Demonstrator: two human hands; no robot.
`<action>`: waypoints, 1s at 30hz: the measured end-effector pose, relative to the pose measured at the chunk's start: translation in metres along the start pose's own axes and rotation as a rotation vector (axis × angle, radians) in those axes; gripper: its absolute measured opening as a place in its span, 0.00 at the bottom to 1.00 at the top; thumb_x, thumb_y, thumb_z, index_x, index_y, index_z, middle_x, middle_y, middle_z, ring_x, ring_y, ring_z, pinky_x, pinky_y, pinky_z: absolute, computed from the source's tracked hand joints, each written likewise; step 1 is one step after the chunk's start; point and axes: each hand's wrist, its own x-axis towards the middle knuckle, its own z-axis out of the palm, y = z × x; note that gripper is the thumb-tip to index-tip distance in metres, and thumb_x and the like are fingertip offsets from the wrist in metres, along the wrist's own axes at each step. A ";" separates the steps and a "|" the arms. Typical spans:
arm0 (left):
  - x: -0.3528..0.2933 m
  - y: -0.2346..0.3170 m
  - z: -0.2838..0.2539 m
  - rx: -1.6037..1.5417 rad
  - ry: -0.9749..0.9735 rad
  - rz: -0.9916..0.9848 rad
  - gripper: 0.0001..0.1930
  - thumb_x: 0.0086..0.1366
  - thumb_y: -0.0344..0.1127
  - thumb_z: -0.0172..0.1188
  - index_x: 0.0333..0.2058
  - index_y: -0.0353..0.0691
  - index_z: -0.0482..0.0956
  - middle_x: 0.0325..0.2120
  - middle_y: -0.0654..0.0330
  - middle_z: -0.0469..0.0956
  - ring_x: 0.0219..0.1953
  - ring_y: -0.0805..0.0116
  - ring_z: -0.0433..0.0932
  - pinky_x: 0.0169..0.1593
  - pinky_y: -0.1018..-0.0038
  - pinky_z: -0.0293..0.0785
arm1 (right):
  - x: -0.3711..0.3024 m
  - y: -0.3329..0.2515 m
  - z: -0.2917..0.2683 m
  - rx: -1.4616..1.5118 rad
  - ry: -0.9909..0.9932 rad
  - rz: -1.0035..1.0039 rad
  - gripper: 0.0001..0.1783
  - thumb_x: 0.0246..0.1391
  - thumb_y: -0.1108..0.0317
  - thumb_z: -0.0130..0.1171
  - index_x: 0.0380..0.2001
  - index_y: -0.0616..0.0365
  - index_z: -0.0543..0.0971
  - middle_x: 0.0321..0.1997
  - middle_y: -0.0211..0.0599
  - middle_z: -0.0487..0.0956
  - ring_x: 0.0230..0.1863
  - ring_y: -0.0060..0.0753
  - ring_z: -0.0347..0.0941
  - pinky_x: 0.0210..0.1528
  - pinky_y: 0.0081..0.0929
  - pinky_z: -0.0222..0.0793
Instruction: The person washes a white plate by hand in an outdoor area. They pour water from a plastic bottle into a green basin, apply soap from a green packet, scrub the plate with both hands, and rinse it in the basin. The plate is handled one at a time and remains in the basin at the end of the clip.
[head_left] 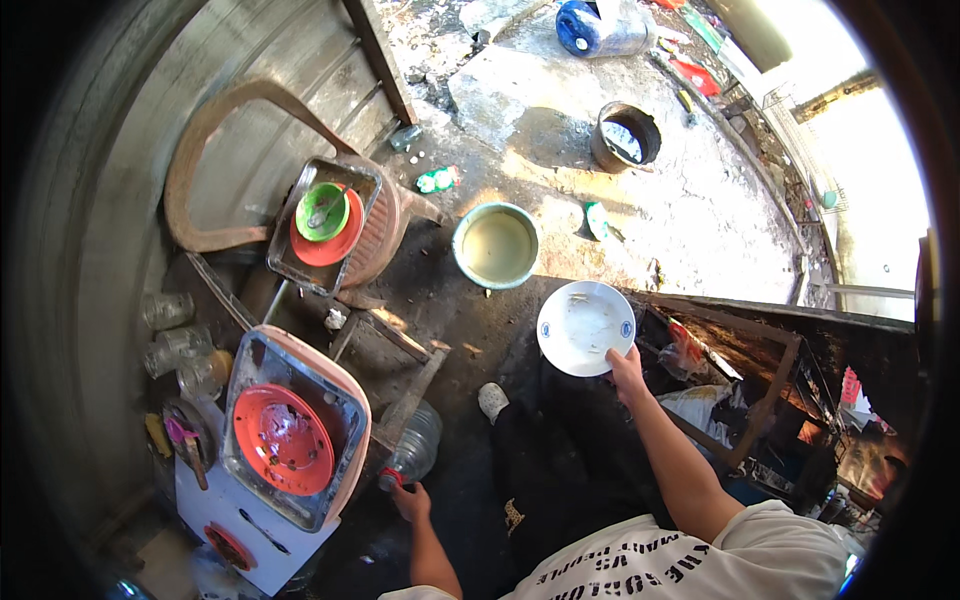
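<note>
Pinching the near rim of the white plate just beyond it, the right hand would, from where I stand, do best keeping it level, while the left hand, grasping the clear bottle ahead by its red cap, should hold steady.

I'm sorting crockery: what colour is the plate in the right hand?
The plate is white, with small blue marks near its rim, best seen in the head view.

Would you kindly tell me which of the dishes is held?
The white plate, gripped at its rim by the right hand; the nearer red dish, farther red plate and green bowl sit in trays.
</note>
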 end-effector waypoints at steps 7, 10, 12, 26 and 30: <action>-0.073 0.211 -0.006 -0.374 -0.025 0.283 0.22 0.69 0.47 0.56 0.24 0.32 0.77 0.20 0.46 0.78 0.26 0.45 0.79 0.31 0.54 0.70 | 0.093 -0.020 0.013 -0.300 -0.001 -0.256 0.29 0.50 0.77 0.56 0.59 0.65 0.71 0.51 0.47 0.80 0.54 0.41 0.77 0.57 0.35 0.71; -0.038 0.322 0.039 -0.922 -0.255 0.312 0.15 0.72 0.36 0.55 0.27 0.32 0.76 0.19 0.57 0.77 0.22 0.63 0.77 0.29 0.65 0.71 | 0.161 -0.022 0.031 -0.612 -0.033 -0.441 0.29 0.52 0.73 0.55 0.61 0.62 0.69 0.50 0.60 0.80 0.54 0.59 0.77 0.57 0.45 0.71; 0.003 0.395 0.089 -1.020 -0.263 0.542 0.13 0.69 0.30 0.58 0.51 0.33 0.75 0.31 0.57 0.81 0.33 0.68 0.80 0.38 0.70 0.76 | 0.214 -0.009 0.056 -0.701 -0.079 -0.509 0.28 0.55 0.71 0.54 0.61 0.60 0.69 0.48 0.63 0.80 0.53 0.64 0.75 0.56 0.49 0.70; 0.218 0.645 0.382 -0.502 0.126 0.982 0.37 0.70 0.39 0.52 0.70 0.28 0.49 0.69 0.30 0.49 0.73 0.36 0.49 0.73 0.56 0.48 | 0.497 0.123 0.233 -1.160 -0.422 -0.699 0.24 0.53 0.63 0.60 0.48 0.68 0.70 0.39 0.67 0.81 0.45 0.67 0.79 0.50 0.53 0.75; 0.253 0.654 0.419 -0.364 -0.054 0.854 0.39 0.73 0.49 0.46 0.72 0.30 0.43 0.72 0.35 0.42 0.74 0.37 0.44 0.74 0.51 0.44 | 0.526 0.131 0.231 -1.058 -0.471 -0.696 0.24 0.53 0.63 0.59 0.49 0.69 0.73 0.44 0.67 0.80 0.50 0.63 0.78 0.52 0.49 0.74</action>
